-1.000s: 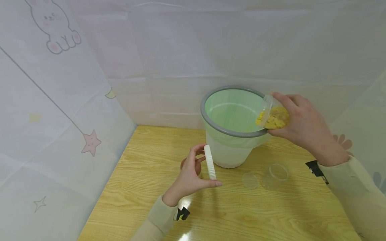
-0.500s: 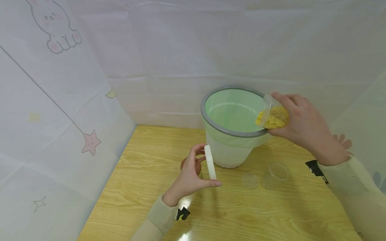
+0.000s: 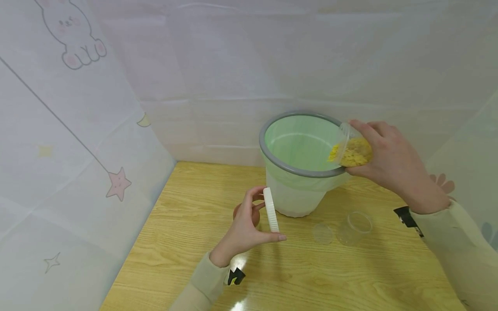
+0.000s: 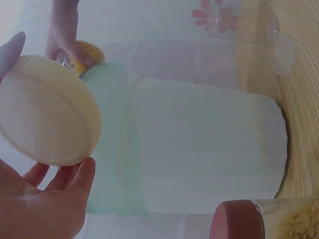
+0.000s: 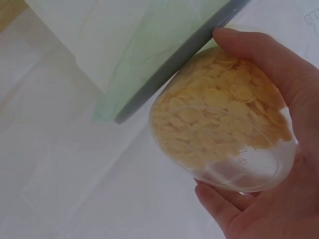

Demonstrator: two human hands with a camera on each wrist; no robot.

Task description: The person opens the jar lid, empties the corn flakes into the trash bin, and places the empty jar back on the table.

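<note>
Okay, left hand (image 3: 244,229): grip pinching white lid (image 3: 271,211)
Right hand (image 3: 393,162): grip round tilted jar (image 5: 224,172)
Pink-topped jar (image 4: 254,221): cropped — left-wrist view

Nothing properly readable here tbh. Closest thing to text is a couple of tiny faint marks (image 5: 242,155) on the base of the clear jar (image 5: 224,119) in the right hand (image 3: 393,160), seen from the right wrist. They sit between the thumb (image 5: 256,49) and the lower fingers (image 5: 217,201), a bit nearer those fingertips than the tip of the thumb. Way too small and blurry to make out, so letters, numbers or some symbol, can't tell.
</note>
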